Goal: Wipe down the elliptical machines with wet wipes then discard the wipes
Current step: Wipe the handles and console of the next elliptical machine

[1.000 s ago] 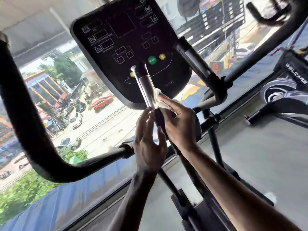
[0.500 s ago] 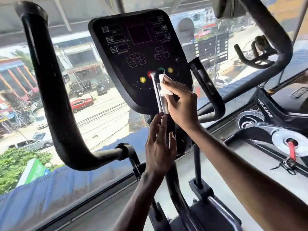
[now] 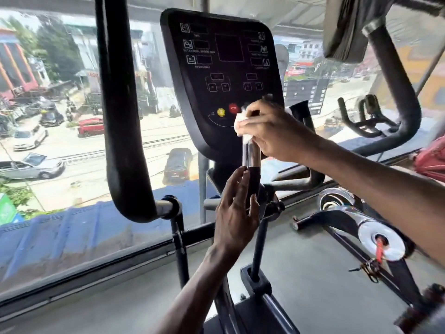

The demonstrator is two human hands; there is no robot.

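Observation:
The elliptical's black console [image 3: 224, 68] stands in the middle of the head view. In front of it rises a short metal grip handle [image 3: 251, 157]. My right hand [image 3: 272, 131] is closed around the top of that handle with a white wet wipe [image 3: 242, 124] pressed under its fingers. My left hand [image 3: 236, 213] rests with spread fingers against the black lower part of the same handle, steadying it. The handle's top end is hidden by the wipe and my right hand.
A thick black moving arm [image 3: 120, 116] curves down at the left, another [image 3: 397, 92] at the right. An exercise bike's chrome flywheel [image 3: 382, 235] stands on the grey floor at the right. A large window [image 3: 60, 116] runs behind the machine.
My right hand has slid the wipe up the handle from its middle to its top. My left hand stayed low on the handle. The camera has tilted level.

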